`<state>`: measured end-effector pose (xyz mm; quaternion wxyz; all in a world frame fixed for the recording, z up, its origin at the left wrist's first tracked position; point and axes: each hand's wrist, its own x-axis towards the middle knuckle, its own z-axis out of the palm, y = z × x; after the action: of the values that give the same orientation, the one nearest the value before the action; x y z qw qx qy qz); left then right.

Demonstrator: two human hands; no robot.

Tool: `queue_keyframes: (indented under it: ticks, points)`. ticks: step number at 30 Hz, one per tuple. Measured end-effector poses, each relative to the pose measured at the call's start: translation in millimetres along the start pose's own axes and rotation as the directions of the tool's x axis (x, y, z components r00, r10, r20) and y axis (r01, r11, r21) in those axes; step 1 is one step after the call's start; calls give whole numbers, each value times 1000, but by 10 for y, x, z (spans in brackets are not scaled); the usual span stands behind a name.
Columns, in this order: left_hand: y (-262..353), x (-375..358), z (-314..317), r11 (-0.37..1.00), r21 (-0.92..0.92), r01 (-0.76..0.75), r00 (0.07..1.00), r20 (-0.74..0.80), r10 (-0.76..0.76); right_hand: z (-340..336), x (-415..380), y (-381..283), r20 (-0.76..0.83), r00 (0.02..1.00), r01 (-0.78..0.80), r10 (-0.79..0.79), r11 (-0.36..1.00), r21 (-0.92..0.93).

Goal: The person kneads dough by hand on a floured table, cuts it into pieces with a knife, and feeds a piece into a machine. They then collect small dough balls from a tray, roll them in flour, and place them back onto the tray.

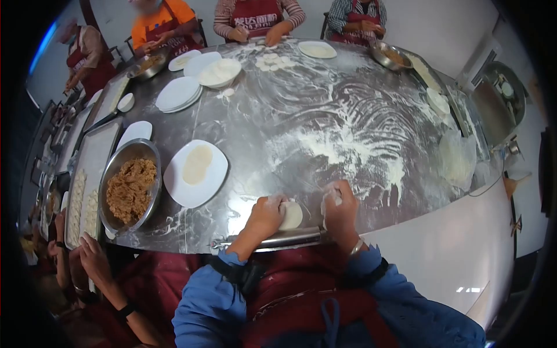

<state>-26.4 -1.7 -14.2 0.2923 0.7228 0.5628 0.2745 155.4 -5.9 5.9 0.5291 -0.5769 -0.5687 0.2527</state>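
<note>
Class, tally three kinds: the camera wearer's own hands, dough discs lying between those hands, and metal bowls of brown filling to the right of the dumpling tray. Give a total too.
Hands (left, right): 2
Dough disc: 1
Bowls (near, far left, far right): 3
Total: 6

The single view looks from the wearer's head, forward and steeply down across the worktop. It sits close above the blue sleeves, with the left hand and right hand low near the middle. The lens is very wide: straight edges bow, the corners go dark, and people beyond the far edge appear small, cut by the top.
</note>
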Motion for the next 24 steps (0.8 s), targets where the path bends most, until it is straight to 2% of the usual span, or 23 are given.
queue_keyframes:
  ticks: [1,2,3,5,6,8,9,10,12,13,15,16,18,19,20,21,22,24]
  points:
    - [78,-9,-34,1000,-26,5,999,39,-4,29,66,-27,-22,982,186,-189,977,-104]
    - [111,0,1,1000,-25,-1,999,47,2,67,166,-62,-26,924,368,-382,906,-208]
    - [161,29,40,998,-60,-8,1000,26,10,145,278,-99,-35,922,369,-385,905,-211]
    - [239,105,116,998,-65,-1,999,-41,-1,310,457,-150,34,993,116,-111,977,-180]
    - [243,112,127,998,-63,-4,999,-47,2,311,452,-132,33,993,121,-117,977,-177]
    - [217,122,132,998,54,-43,999,1,43,285,402,-85,3,987,159,-160,975,-157]
    - [135,119,143,987,143,-76,997,22,73,202,310,-88,-20,968,249,-251,965,-79]
    - [114,103,115,987,142,-74,997,19,72,114,190,-64,-18,967,252,-254,965,-78]
    - [92,68,53,999,41,-6,1000,-16,6,-10,0,-33,5,999,51,-51,999,-1]
    - [72,50,35,1000,-15,-27,1000,3,27,-2,13,-25,2,999,38,-38,999,-5]
    - [130,37,90,997,-62,-41,999,3,41,80,177,-65,-1,981,192,-192,979,-74]
    - [176,68,100,993,-104,-62,998,-17,60,159,292,-114,-7,980,196,-197,978,-73]
    - [256,113,136,997,-77,-13,1000,-5,12,318,468,-189,53,998,25,-15,980,-199]
    - [257,122,160,999,-18,-30,1000,-8,30,318,451,-165,55,998,30,-19,980,-196]
    - [247,136,159,998,39,-45,999,-14,46,299,413,-116,5,992,123,-124,977,-173]
    - [225,132,96,996,78,-53,995,84,46,266,369,-75,-44,973,218,-228,963,-155]
    - [181,122,80,996,74,-46,996,77,41,183,279,-64,-35,972,224,-231,962,-154]
    - [93,94,68,998,68,-2,1000,-8,3,-8,41,-86,-13,992,127,-129,988,-86]
